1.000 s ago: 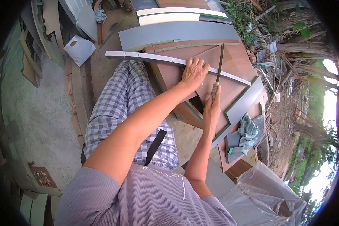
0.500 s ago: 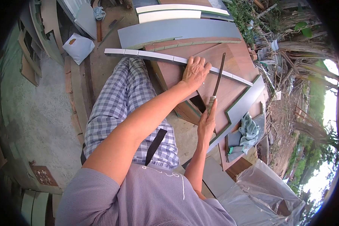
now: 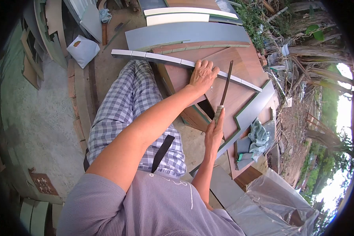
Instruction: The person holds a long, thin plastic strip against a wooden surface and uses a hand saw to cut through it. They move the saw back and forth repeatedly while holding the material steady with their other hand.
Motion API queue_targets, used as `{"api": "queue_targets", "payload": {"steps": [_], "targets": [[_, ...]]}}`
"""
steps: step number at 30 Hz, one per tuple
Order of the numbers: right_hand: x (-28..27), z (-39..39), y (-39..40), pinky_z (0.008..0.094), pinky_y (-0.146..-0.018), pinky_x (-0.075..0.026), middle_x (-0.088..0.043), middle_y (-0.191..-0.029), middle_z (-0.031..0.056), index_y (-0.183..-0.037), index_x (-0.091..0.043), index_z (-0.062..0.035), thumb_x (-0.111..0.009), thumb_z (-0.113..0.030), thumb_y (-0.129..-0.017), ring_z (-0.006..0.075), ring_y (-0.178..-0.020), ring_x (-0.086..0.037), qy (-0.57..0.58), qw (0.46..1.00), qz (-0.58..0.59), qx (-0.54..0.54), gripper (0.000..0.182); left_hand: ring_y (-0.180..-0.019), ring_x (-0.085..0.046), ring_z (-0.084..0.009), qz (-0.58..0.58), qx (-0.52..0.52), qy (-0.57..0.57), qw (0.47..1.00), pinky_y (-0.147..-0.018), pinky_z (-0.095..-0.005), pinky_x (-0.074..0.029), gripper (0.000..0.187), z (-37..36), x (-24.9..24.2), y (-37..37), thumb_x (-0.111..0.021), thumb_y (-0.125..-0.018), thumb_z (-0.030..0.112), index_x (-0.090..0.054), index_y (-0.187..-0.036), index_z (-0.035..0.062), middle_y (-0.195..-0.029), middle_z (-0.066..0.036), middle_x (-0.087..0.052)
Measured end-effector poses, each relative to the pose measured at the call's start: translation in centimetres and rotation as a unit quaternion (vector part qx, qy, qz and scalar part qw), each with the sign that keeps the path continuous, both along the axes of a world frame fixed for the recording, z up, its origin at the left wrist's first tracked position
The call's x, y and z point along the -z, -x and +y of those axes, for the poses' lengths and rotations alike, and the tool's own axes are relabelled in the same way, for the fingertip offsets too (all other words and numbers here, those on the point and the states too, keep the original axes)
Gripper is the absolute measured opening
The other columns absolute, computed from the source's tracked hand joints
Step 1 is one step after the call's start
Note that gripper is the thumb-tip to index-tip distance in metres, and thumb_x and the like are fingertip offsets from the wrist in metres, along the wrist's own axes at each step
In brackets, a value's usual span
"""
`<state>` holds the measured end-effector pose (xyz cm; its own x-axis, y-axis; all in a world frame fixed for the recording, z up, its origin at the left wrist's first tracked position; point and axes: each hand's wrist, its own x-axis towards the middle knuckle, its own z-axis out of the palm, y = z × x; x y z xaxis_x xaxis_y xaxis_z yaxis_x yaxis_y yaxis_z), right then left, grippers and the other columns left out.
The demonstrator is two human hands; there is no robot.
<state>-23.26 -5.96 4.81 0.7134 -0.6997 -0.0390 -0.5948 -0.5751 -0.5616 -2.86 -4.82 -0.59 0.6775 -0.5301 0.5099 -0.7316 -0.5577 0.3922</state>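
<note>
My left hand [image 3: 203, 77] presses on a long, narrow strip [image 3: 161, 59], its fingers curled over the far edge. The strip has a pale upper edge crossed by thin dark lines at intervals and a dark side. In my right hand [image 3: 214, 133] is a file-like tool [image 3: 225, 86] with a long, narrow dark blade, held by its light handle. Its blade crosses the strip just right of my left hand, tip pointing away from me. Below them lies a brown wooden board [image 3: 220, 96].
A grey board with a notched edge [image 3: 246, 114] lies at the right, beside a crumpled green-blue cloth [image 3: 259, 135]. Grey curved panels [image 3: 188, 33] and white strips [image 3: 177, 18] are stacked beyond. Clear plastic sheeting [image 3: 271, 204] covers something lower right. A white bag [image 3: 83, 51] rests on the floor.
The file-like tool has slid a little back toward me, with my right hand lower. My left hand keeps its hold on the strip.
</note>
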Motion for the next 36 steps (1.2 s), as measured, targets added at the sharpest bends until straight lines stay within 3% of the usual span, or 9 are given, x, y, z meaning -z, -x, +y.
{"api": "queue_targets", "payload": {"steps": [3,5,6,8,15,17,24,26,36], "targets": [[0.0,-1.7,-2.9,0.046,-0.071,-0.048,-0.065,-0.1,0.0258,-0.149,-0.023,-0.0252,-0.044,-0.01,-0.095,0.0395,-0.084,-0.067,-0.004,1.0,-0.022,-0.008,0.06,-0.094,-0.05,-0.0236,0.005,-0.001,-0.002,1.0,-0.085,-0.0409,-0.034,0.015,0.0,-0.2,0.0,-0.062,-0.084,0.02,-0.06,-0.096,0.0118,-0.09,-0.007,-0.053],[-0.4,-2.2,-4.8,0.0354,-0.067,-0.048,-0.064,-0.092,0.0215,-0.149,-0.026,-0.0213,-0.046,-0.008,-0.094,0.0242,-0.067,-0.059,0.01,1.0,-0.009,-0.002,0.061,-0.094,-0.05,-0.0238,0.002,-0.004,-0.001,1.0,-0.085,-0.0413,-0.034,0.015,-0.1,0.0,-0.1,-0.063,-0.083,0.02,-0.059,-0.095,0.012,-0.089,-0.008,-0.053],[-0.9,-2.2,-5.2,0.0354,-0.067,-0.048,-0.064,-0.092,0.0215,-0.149,-0.026,-0.0213,-0.046,-0.008,-0.094,0.0242,-0.067,-0.059,0.008,1.0,-0.01,-0.004,0.061,-0.094,-0.05,-0.0238,0.001,-0.006,-0.003,1.0,-0.085,-0.0413,-0.034,0.015,0.0,0.0,-0.1,-0.063,-0.083,0.02,-0.059,-0.095,0.012,-0.089,-0.008,-0.053],[-1.7,-2.3,-5.8,0.0466,-0.073,-0.047,-0.065,-0.1,0.0264,-0.149,-0.024,-0.0245,-0.046,-0.011,-0.095,0.0397,-0.086,-0.067,-0.043,0.999,0.015,0.013,0.06,-0.093,-0.05,-0.0244,0.004,-0.009,-0.002,1.0,-0.084,-0.0415,-0.034,0.014,-0.1,0.0,0.0,-0.063,-0.083,0.02,-0.059,-0.094,0.0122,-0.089,-0.007,-0.053],[-0.3,1.0,-0.3,0.0384,-0.066,-0.048,-0.065,-0.091,0.0252,-0.15,-0.022,-0.025,-0.045,-0.011,-0.096,0.0352,-0.067,-0.063,-0.001,1.0,-0.017,0.01,0.06,-0.092,-0.05,-0.0243,0.014,-0.003,0.009,1.0,-0.084,-0.0406,-0.034,0.016,-0.2,-0.1,0.1,-0.065,-0.082,0.019,-0.06,-0.095,0.012,-0.088,-0.007,-0.053],[-0.6,2.3,1.4,0.0354,-0.072,-0.049,-0.063,-0.109,0.0242,-0.15,-0.022,-0.0262,-0.043,-0.009,-0.096,0.0305,-0.079,-0.066,-0.078,0.994,0.045,0.059,0.061,-0.092,-0.05,-0.0243,0.008,-0.002,0.009,1.0,-0.083,-0.0408,-0.034,0.017,-0.1,-0.1,0.1,-0.065,-0.081,0.019,-0.06,-0.095,0.0116,-0.089,-0.007,-0.053],[-0.4,1.0,0.7,0.0346,-0.075,-0.049,-0.063,-0.111,0.0234,-0.15,-0.023,-0.0263,-0.042,-0.009,-0.096,0.0299,-0.085,-0.065,-0.051,0.998,0.017,0.035,0.059,-0.091,-0.05,-0.0247,0.0,-0.004,0.009,1.0,-0.083,-0.0411,-0.035,0.015,0.0,-0.2,-0.1,-0.065,-0.081,0.019,-0.059,-0.093,0.0113,-0.087,-0.008,-0.053],[-0.1,-0.8,-1.5,0.0404,-0.066,-0.048,-0.065,-0.088,0.0265,-0.15,-0.023,-0.0242,-0.044,-0.01,-0.096,0.0386,-0.072,-0.065,0.014,0.997,-0.065,-0.025,0.059,-0.091,-0.05,-0.025,0.005,-0.001,0.016,1.0,-0.084,-0.0415,-0.035,0.014,0.1,-0.2,-0.1,-0.065,-0.082,0.019,-0.059,-0.092,0.0113,-0.086,-0.008,-0.053],[-0.5,-1.6,-4.4,0.0426,-0.068,-0.048,-0.065,-0.091,0.0267,-0.149,-0.025,-0.0236,-0.045,-0.012,-0.096,0.0373,-0.076,-0.066,-0.006,1.0,0.003,0.001,0.058,-0.093,-0.05,-0.0237,0.016,-0.005,-0.004,1.0,-0.085,-0.0414,-0.034,0.018,0.2,-0.2,0.1,-0.064,-0.083,0.02,-0.058,-0.098,0.0124,-0.09,-0.007,-0.053]]}}
